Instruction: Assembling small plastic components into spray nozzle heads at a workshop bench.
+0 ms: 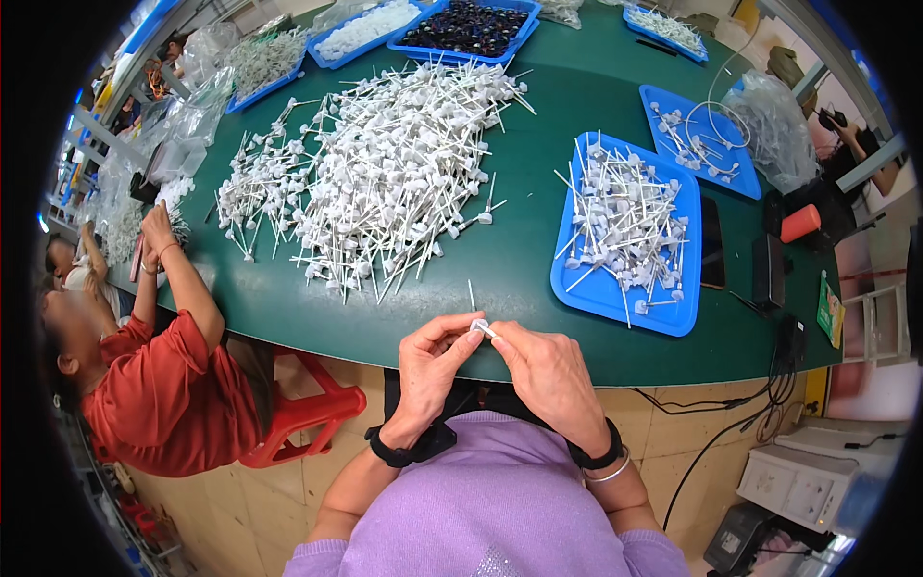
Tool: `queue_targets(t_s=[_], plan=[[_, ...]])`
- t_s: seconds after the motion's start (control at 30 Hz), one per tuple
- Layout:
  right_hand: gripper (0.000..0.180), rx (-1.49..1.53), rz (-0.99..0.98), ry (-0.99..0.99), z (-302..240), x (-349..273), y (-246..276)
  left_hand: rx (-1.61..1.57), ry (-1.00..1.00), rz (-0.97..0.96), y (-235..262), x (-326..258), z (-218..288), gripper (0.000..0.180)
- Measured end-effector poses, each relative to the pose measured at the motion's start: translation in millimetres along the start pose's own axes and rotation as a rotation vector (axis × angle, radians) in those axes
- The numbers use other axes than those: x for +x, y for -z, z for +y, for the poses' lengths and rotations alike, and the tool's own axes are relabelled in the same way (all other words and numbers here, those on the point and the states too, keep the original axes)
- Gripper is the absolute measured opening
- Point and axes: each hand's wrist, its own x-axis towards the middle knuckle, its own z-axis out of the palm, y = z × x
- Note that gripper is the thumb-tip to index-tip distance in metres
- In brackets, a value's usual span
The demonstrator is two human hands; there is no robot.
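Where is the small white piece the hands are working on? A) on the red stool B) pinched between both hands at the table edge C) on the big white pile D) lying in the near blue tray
B: the small white piece is pinched between the fingertips of the left hand and the right hand, just off the green table edge, apart from the near blue tray.

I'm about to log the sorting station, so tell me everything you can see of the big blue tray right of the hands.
The rectangular blue plastic tray lies flat on the green table, near its front edge, to the right of the right hand. It has a low raised rim and rounded corners. A loose, criss-crossed heap of small white stick-like parts with blocky heads fills most of it, leaving its near end bare. No hand touches it.
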Motion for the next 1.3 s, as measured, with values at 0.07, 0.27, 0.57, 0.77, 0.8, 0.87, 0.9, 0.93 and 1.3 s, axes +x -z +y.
queue_targets(t_s=[0.07,0.27,0.57,0.77,0.8,0.87,0.9,0.93,1.3], plan=[[0.016,0.024,0.003,0.005,1,0,-1,0.008,-0.003,0.015,0,-1,-1,0.025],[0.017,0.056,-0.034,-0.01,11,2,-5,0.159,-0.139,0.066,2,-2,-14,0.023],[0.019,0.201,-0.089,-0.06,16,4,-6,0.379,-0.287,0.113,-3,-3,-8,0.025],[0.012,-0.059,0.113,0.08,3,-5,-2,0.103,-0.112,0.106,-7,-2,-5,0.025],[0.012,-0.089,0.12,0.079,2,-5,-3,0.083,-0.107,0.101,-8,-1,-4,0.025],[0.013,-0.147,0.136,0.075,0,-6,-3,0.083,-0.112,0.097,-8,-1,-4,0.026],[0.013,-0.171,0.14,0.077,0,-7,-4,0.083,-0.114,0.094,-9,-1,-4,0.026],[0.014,-0.194,0.143,0.08,-1,-7,-6,0.08,-0.117,0.096,-9,-2,-4,0.026],[0.016,-0.376,0.153,0.1,-3,-6,-12,0.301,-0.251,0.138,-11,-1,-7,0.023]])
